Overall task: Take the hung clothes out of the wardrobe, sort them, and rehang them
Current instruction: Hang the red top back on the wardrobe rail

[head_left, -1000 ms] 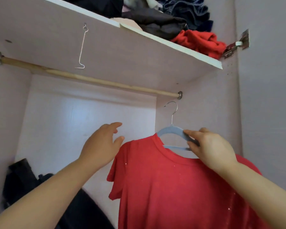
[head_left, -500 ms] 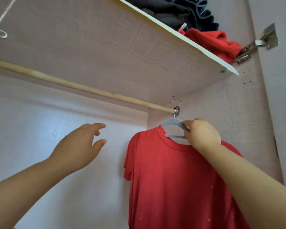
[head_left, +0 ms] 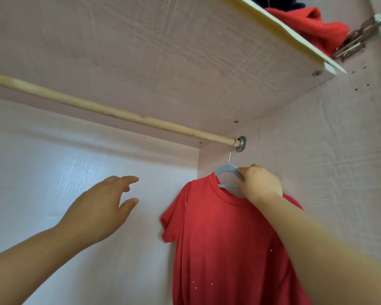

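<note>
Just above my right hand [head_left: 261, 183], the hanger [head_left: 226, 169] has gone up to meet the rod [head_left: 119, 113]. A second ago its hook hung free in the air well below the rod. Now the thin wire stem runs straight up to the rod's far end, right beside the metal bracket [head_left: 241, 144]. The top of the hook is hidden behind the rod and bracket, so I cannot tell whether it is fully seated or only touching.

My right hand still holds the hanger's near arm, with the fingers curled around the grey-blue plastic. The red T-shirt [head_left: 229, 249] hangs from the hanger below that hand, its collar just under my knuckles and its body dropping out of the bottom of the view. It hangs close to the side wall [head_left: 317, 161] on the outer side of my right hand.

My left hand [head_left: 99, 210] has drifted away from the shirt. It was almost at the sleeve a second ago and is now well apart from it, towards the inner side. The fingers are spread and loose and hold nothing. The view has also tilted up, so the underside of the shelf [head_left: 185, 51] fills the top of it, with a red garment [head_left: 312, 25] bunched on the shelf above my right hand.

I judge the rehanging of this shirt to be nearly done. What remains is to feel the hook take the weight before letting go. The hook sits very close to the bracket, so it may need a nudge along the rod towards my left hand.
</note>
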{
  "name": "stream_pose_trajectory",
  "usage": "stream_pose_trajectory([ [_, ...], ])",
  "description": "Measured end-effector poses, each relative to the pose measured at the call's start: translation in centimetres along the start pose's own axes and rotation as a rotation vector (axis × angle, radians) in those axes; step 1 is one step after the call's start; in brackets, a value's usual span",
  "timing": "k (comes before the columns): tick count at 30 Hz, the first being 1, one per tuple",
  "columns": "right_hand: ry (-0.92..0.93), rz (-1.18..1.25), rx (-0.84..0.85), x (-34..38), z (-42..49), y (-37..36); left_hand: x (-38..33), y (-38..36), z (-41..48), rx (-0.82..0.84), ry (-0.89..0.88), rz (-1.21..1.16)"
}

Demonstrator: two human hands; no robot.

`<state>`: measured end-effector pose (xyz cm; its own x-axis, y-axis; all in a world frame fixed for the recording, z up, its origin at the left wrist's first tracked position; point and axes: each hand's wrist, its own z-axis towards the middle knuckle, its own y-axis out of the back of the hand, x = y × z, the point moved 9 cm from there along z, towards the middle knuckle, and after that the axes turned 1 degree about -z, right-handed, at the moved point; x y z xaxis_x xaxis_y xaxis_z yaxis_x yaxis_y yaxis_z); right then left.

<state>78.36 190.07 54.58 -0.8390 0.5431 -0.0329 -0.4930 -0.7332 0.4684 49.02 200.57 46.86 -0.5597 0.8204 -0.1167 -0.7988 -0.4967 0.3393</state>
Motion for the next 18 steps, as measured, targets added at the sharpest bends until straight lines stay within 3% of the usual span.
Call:
stream_pose_trajectory([
  [10,-0.014,-0.067,0.049,0.3,-2.9,-0.3,-0.3,-0.1,-3.0,0.064,-0.009,-0.021],
  [13,0.060,-0.143,-0.043,2.1,-5.9,0.4,0.2,0.4,-4.6,0.101,0.009,-0.017],
  [18,0.160,0.018,0.051,7.8,-13.3,-1.1,2.0,0.3,-9.5,0.248,0.068,0.049],
])
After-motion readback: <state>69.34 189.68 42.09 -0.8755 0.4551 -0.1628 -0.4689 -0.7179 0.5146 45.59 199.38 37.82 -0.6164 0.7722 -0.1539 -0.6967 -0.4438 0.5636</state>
